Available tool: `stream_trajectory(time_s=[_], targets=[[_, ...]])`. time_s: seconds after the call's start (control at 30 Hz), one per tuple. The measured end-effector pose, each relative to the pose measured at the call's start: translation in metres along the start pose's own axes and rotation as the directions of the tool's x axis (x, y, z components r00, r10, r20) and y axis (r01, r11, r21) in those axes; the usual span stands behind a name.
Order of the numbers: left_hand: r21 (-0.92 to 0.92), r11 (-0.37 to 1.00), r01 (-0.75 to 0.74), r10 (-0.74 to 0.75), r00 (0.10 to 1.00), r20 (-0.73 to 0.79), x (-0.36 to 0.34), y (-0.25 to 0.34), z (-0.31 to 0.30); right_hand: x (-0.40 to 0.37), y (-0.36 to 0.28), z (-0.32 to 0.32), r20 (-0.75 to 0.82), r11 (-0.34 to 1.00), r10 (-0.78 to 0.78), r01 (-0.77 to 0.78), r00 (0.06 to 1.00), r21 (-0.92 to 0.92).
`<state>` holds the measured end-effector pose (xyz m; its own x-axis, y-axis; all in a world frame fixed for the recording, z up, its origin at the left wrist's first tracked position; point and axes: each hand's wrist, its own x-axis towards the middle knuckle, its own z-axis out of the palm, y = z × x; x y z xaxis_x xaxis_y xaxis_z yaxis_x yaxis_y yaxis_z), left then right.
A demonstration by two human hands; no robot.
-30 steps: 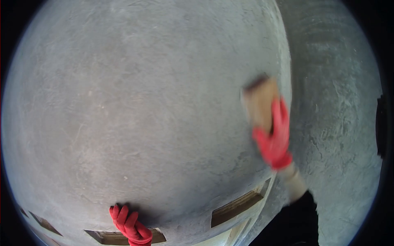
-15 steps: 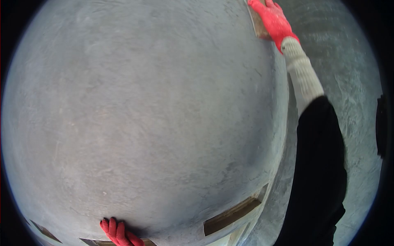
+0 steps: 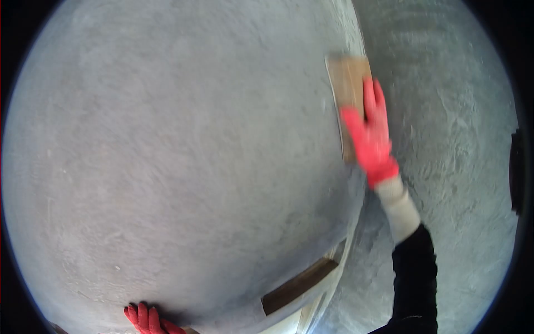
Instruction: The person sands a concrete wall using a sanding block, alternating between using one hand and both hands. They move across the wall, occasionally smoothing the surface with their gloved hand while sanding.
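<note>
My right hand point(image 3: 374, 133), in a red glove, grips a flat, brown rectangular board point(image 3: 346, 83). The thumb lies across its face and the fingers are along its right side. The board rests against the right edge of a large grey, plaster-like surface point(image 3: 183, 145). Its thin, pale left rim shows, and any handle is hidden. At the bottom, my left hand point(image 3: 147, 320), also gloved in red, lies on the lower edge of the same surface with fingers extended. Part of that hand is cut off by the frame.
A dark rectangular recess point(image 3: 300, 285) opens in the lower right border of the surface. Beyond the edge is another rough grey surface point(image 3: 445, 139). A dark object point(image 3: 517, 172) stands at the far right.
My right hand has moved down along the edge with the board, which now shows much more fully. The left hand has shifted slightly down and left in the view.
</note>
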<state>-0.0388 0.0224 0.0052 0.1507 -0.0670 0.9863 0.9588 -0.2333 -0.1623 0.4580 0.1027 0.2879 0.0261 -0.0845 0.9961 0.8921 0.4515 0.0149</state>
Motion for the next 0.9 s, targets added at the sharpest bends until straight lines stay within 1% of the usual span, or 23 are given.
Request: stream_trajectory(time_s=[0.03,0.07,0.1,0.13,0.17,0.2,0.27,0.33,0.37,0.4,0.43,0.47,0.5,0.53,0.57,0.6,0.63,0.7,0.73,0.77,0.8,0.83,0.9], targets=[[-0.023,1.0,0.013,-0.013,0.999,0.033,0.016,0.012,-0.008,0.054,-0.005,0.01,-0.045,0.998,0.006,-0.003,0.999,0.064],[-0.044,0.999,0.028,-0.025,0.997,0.067,0.026,0.019,-0.012,0.103,-0.009,0.015,-0.09,1.0,0.013,-0.012,0.996,0.012],[-0.051,0.998,0.031,-0.028,0.998,0.059,0.023,0.018,-0.011,0.142,-0.016,0.018,-0.136,0.999,0.024,-0.029,0.99,-0.034],[-0.026,0.999,0.04,-0.039,0.999,0.026,0.024,0.017,-0.009,0.173,-0.03,0.017,-0.135,0.981,0.169,-0.153,0.976,0.118],[-0.046,0.998,0.05,-0.048,0.998,0.041,0.025,0.02,-0.008,0.2,-0.042,0.02,-0.102,0.924,0.305,-0.269,0.947,0.27],[-0.063,0.996,0.063,-0.059,0.996,0.064,0.026,0.023,-0.011,0.225,-0.049,0.026,-0.104,0.923,0.283,-0.241,0.953,0.301],[-0.052,0.995,0.086,-0.084,0.996,0.041,0.028,0.024,-0.013,0.263,-0.068,0.035,-0.214,0.905,0.419,-0.388,0.882,0.174],[-0.086,0.993,0.075,-0.07,0.996,0.06,0.027,0.024,-0.014,0.269,-0.142,0.051,0.025,0.922,0.226,-0.222,0.974,0.316],[-0.095,0.993,0.073,-0.069,0.997,0.046,0.029,0.025,-0.014,0.265,-0.184,0.064,0.127,0.9,0.055,-0.104,0.99,0.424],[-0.093,0.993,0.066,-0.063,0.997,0.039,0.031,0.024,-0.015,0.256,-0.232,0.077,0.208,0.847,-0.121,-0.008,0.971,0.532],[-0.095,0.992,0.08,-0.077,0.996,0.034,0.031,0.024,-0.015,0.246,-0.295,0.066,0.131,0.912,-0.396,0.374,0.909,0.167],[-0.092,0.991,0.095,-0.093,0.995,0.031,0.03,0.025,-0.015,0.213,-0.323,0.061,0.014,0.803,-0.587,0.58,0.809,0.133],[-0.091,0.988,0.121,-0.118,0.992,0.038,0.031,0.026,-0.017,0.221,-0.323,0.064,0.007,0.806,-0.582,0.575,0.813,0.143],[-0.08,0.99,0.118,-0.115,0.993,0.041,0.032,0.025,-0.021,0.24,-0.323,0.068,0.043,0.795,-0.588,0.566,0.808,0.218],[-0.067,0.994,0.081,-0.074,0.993,0.096,0.032,0.022,-0.026,0.255,-0.325,0.072,0.079,0.781,-0.597,0.555,0.799,0.286],[-0.061,0.997,0.049,-0.04,0.988,0.15,0.029,0.018,-0.028,0.259,-0.304,0.075,-0.013,0.847,-0.488,0.478,0.873,0.232],[-0.079,0.996,0.042,-0.032,0.991,0.129,0.023,0.011,-0.026,0.28,-0.27,0.08,-0.019,0.903,-0.419,0.419,0.908,0.101],[-0.09,0.994,0.059,-0.046,0.989,0.137,0.022,0.01,-0.023,0.303,-0.172,0.082,-0.174,0.978,-0.13,0.155,0.976,0.137],[-0.102,0.992,0.071,-0.055,0.987,0.152,0.02,0.01,-0.023,0.315,-0.124,0.082,-0.244,0.982,0.02,0.028,0.97,0.189],[-0.121,0.991,0.057,-0.039,0.988,0.15,0.019,0.01,-0.023,0.318,-0.076,0.071,-0.18,0.962,0.264,-0.246,0.948,0.118],[-0.139,0.989,0.047,-0.027,0.99,0.141,0.02,0.01,-0.022,0.303,-0.072,0.058,-0.125,0.827,0.512,-0.448,0.85,0.339],[-0.175,0.983,0.056,-0.037,0.994,0.106,0.021,0.009,-0.021,0.313,-0.083,0.064,-0.116,0.832,0.498,-0.436,0.859,0.344],[-0.168,0.984,0.061,-0.042,0.993,0.111,0.018,0.008,-0.022,0.315,-0.124,0.071,-0.045,0.894,0.33,-0.296,0.943,0.335]])
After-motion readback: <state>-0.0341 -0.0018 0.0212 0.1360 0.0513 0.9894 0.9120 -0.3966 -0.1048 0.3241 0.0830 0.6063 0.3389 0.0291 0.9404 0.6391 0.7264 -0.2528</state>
